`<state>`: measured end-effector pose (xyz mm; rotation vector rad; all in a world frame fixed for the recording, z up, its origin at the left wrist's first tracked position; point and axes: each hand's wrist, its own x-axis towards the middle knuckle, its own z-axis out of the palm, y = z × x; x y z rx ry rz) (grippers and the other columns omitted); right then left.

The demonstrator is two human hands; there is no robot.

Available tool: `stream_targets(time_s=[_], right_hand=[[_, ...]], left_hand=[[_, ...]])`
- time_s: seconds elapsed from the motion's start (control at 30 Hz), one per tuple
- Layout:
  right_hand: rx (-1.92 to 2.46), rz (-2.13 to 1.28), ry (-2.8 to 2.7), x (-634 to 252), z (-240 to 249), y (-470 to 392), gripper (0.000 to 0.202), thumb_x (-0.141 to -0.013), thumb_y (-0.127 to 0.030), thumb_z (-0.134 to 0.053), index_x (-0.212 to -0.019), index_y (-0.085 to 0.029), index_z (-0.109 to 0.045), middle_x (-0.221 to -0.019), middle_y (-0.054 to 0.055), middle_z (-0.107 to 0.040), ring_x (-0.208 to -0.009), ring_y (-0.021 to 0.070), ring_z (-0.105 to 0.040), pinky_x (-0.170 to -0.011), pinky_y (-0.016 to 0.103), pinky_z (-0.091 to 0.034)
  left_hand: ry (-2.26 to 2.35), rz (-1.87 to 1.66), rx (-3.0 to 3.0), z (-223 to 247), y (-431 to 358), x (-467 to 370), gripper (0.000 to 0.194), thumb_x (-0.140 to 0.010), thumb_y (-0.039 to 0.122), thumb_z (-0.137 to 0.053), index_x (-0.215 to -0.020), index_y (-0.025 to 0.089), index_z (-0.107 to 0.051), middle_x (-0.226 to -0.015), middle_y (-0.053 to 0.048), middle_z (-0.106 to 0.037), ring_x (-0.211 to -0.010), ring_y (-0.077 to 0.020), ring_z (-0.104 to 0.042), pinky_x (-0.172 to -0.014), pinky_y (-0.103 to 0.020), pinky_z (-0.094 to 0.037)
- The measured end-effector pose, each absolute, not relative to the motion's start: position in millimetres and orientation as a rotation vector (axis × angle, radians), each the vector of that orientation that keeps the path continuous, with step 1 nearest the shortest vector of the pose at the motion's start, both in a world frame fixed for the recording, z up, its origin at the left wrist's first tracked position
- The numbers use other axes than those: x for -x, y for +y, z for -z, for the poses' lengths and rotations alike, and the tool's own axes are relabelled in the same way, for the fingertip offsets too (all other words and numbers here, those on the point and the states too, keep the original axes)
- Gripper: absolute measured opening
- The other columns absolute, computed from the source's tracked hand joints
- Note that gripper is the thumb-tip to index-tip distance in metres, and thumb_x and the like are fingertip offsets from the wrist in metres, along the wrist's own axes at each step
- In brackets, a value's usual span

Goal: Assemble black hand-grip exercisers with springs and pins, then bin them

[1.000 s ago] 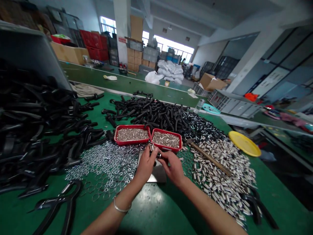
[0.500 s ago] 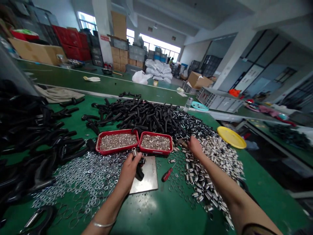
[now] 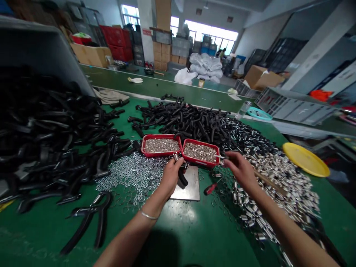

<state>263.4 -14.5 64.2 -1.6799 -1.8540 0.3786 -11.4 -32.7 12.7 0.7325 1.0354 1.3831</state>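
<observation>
My left hand (image 3: 171,176) is closed around a black curved tool handle (image 3: 183,178), above a flat metal plate (image 3: 191,185). A small coil spring (image 3: 175,156) stands up at its thumb and fingertips. My right hand (image 3: 240,168) is beside the right red tray (image 3: 204,161), its thumb and forefinger apart at the tray's corner. A thin pale metal piece (image 3: 221,157) shows by those fingertips; whether they touch it I cannot tell. Behind the hand, a wooden hammer handle (image 3: 271,182) lies on the springs, its head hidden. A red-handled screwdriver (image 3: 210,188) lies between my hands.
Another red tray (image 3: 161,154) holds small metal parts. Washers (image 3: 130,174) spread to the left, springs (image 3: 289,178) to the right. Black handles (image 3: 191,122) are heaped behind. A two-handled black tool (image 3: 91,215) lies front left; a yellow lid (image 3: 306,159) lies right.
My right hand has come off the hammer, whose wooden handle now shows on the springs, and its fingers have opened by the tray. My left hand keeps its hold. The view has swung left.
</observation>
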Motion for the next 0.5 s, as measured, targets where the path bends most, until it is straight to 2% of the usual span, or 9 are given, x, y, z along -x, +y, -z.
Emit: stream_targets(time_s=[0.07, 0.2, 0.33, 0.5], right_hand=[[1.45, -0.597, -1.849, -227.6, -66.4, -43.3, 0.028, -0.091, -0.04, -0.063, -0.113, -0.023, -0.06, -0.096, 0.006, -0.068, -0.081, 0.0216, -0.065, -0.075, 0.035, -0.051], [1.222, -0.575, -1.986, -176.1, -67.3, -67.2, 0.014, -0.091, -0.031, -0.065, -0.103, -0.025, -0.062, -0.099, 0.006, -0.066, -0.088, 0.0227, -0.064, -0.08, 0.038, -0.052], [1.109, -0.543, -2.098, -160.2, -59.5, -71.2, 0.017, -0.093, -0.025, -0.059, -0.11, -0.026, -0.062, -0.105, 0.008, -0.065, -0.1, 0.0252, -0.062, -0.089, 0.043, -0.051], [1.127, -0.544, -1.967, -160.7, -52.3, -73.6, 0.018, -0.095, -0.028, -0.058, -0.113, -0.027, -0.062, -0.109, 0.009, -0.065, -0.104, 0.026, -0.062, -0.092, 0.044, -0.052]], left_hand=[[1.026, -1.367, -0.763, -14.6, -36.6, 7.5, 0.037, -0.081, 0.052, -0.068, -0.087, 0.016, -0.061, -0.079, -0.001, -0.061, -0.069, -0.013, -0.057, -0.063, -0.024, -0.048], [0.984, -1.336, -0.83, -15.2, -45.1, 2.6, 0.036, -0.084, 0.053, -0.065, -0.089, 0.017, -0.062, -0.08, -0.001, -0.063, -0.069, -0.0129, -0.057, -0.065, -0.024, -0.048], [0.977, -1.327, -0.87, -16.1, -46.9, 4.1, 0.037, -0.084, 0.053, -0.065, -0.089, 0.017, -0.062, -0.08, -0.001, -0.064, -0.069, -0.0134, -0.059, -0.066, -0.025, -0.048], [0.949, -1.307, -0.91, -22.7, -47.6, 8.0, 0.038, -0.086, 0.055, -0.062, -0.092, 0.018, -0.063, -0.085, -0.001, -0.066, -0.073, -0.0145, -0.061, -0.068, -0.025, -0.049]])
